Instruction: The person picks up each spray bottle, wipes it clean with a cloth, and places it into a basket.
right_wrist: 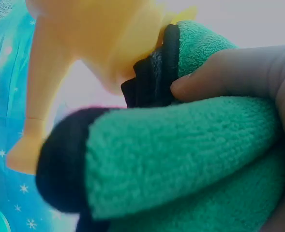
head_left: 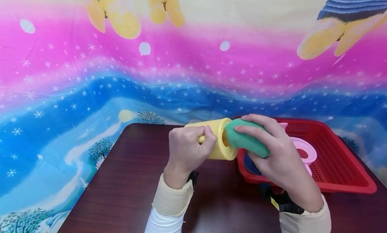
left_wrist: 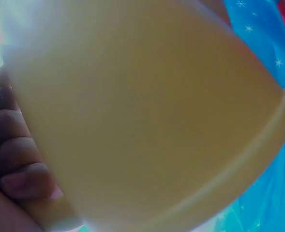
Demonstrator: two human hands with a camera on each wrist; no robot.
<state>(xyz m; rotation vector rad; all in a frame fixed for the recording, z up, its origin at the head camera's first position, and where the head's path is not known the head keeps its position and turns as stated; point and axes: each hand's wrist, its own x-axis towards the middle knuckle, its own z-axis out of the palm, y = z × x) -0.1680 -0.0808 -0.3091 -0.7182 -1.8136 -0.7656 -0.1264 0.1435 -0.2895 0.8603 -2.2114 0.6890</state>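
A yellow plastic mug (head_left: 216,149) lies tilted on its side in the air above the table, its mouth turned to the right. My left hand (head_left: 188,147) grips the mug's handle; in the left wrist view curled fingers (left_wrist: 23,145) show beside the mug's wall (left_wrist: 147,116). With my right hand (head_left: 278,152) I hold a folded green cloth (head_left: 246,137) at the mouth of the mug. Seen from the right wrist, the cloth (right_wrist: 181,154) is fuzzy with a dark edging, and the thumb and fingers press it together close to the yellow mug (right_wrist: 108,38).
A red plastic basket (head_left: 352,182) stands on the right of the dark wooden table (head_left: 133,172). Inside it are a pink ring-shaped item (head_left: 312,152) and a dark blue item (head_left: 252,166), partly covered by my right hand. A printed cloth backdrop (head_left: 193,75) hangs behind.
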